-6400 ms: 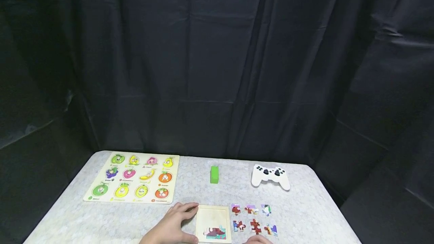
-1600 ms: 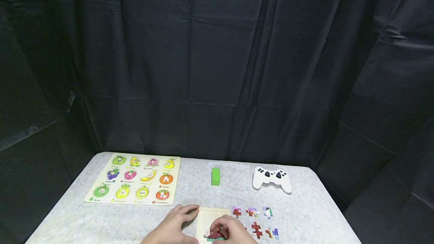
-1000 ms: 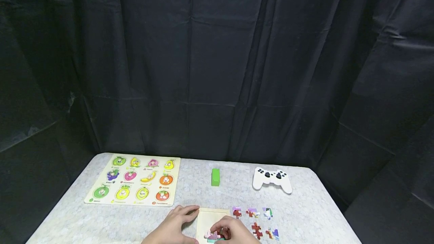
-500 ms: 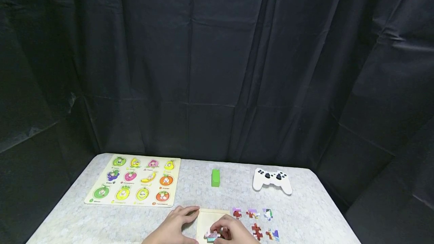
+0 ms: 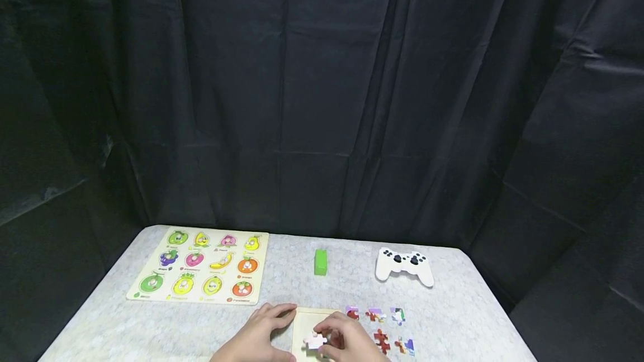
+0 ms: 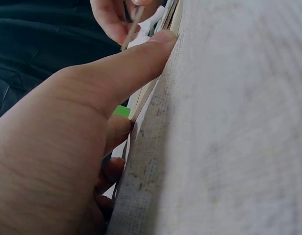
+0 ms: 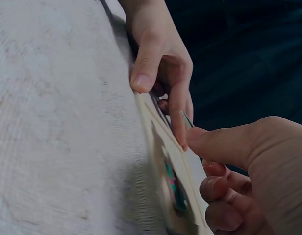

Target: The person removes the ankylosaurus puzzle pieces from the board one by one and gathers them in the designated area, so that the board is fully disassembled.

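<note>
My left hand grips the left side of a small wooden puzzle tray, index finger by the far corner and thumb by the near one. Over the tray's lower part, my right hand pinches a pale pink jigsaw piece between thumb and fingers. In the right wrist view the pinched piece appears almost edge-on, raised off the tray. A dark and teal piece lies inside the tray there. My right hand covers part of the tray and the table beside it.
Several loose jigsaw pieces lie right of the tray. Behind it stands a green block. A white game controller lies at the back right, and a fruit puzzle board at the back left. A black curtain hangs behind the table.
My right hand came from the table's near edge to over the tray. The piece in its fingers has lifted and tilted, now looking pale pink. My left hand stays at the tray.
</note>
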Demonstrator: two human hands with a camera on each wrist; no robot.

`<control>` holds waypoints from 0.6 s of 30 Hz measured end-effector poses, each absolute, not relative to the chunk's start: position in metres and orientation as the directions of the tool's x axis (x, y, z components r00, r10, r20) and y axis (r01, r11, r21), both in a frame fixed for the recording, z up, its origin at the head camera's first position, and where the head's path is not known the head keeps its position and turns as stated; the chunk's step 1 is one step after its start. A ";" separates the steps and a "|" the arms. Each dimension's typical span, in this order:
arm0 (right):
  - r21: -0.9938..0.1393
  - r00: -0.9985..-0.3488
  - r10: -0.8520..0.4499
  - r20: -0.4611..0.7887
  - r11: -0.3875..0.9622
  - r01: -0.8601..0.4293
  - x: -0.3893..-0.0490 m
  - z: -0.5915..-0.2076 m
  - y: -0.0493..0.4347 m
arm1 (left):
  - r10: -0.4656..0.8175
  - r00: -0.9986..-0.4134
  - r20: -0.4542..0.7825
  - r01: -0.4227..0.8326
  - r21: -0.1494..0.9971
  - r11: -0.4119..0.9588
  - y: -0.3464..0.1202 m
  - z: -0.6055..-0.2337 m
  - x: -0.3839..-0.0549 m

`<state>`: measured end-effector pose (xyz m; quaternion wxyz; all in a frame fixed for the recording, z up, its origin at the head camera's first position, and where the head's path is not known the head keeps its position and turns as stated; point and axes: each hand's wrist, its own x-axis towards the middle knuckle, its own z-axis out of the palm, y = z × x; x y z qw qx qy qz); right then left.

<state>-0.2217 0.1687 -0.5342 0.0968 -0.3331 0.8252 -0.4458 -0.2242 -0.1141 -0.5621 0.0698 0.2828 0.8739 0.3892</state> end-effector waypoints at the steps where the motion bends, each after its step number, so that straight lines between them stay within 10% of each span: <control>1: -0.794 -0.764 -0.629 0.144 0.387 -0.469 -0.221 -0.532 0.170 | 0.549 -0.829 0.105 0.446 0.716 0.537 -0.114 -0.562 -0.224; 18: -0.630 -0.764 -0.479 0.433 0.445 -0.636 -0.207 -0.517 0.239 | 0.531 -0.838 0.128 0.477 0.644 0.598 -0.110 -0.559 -0.220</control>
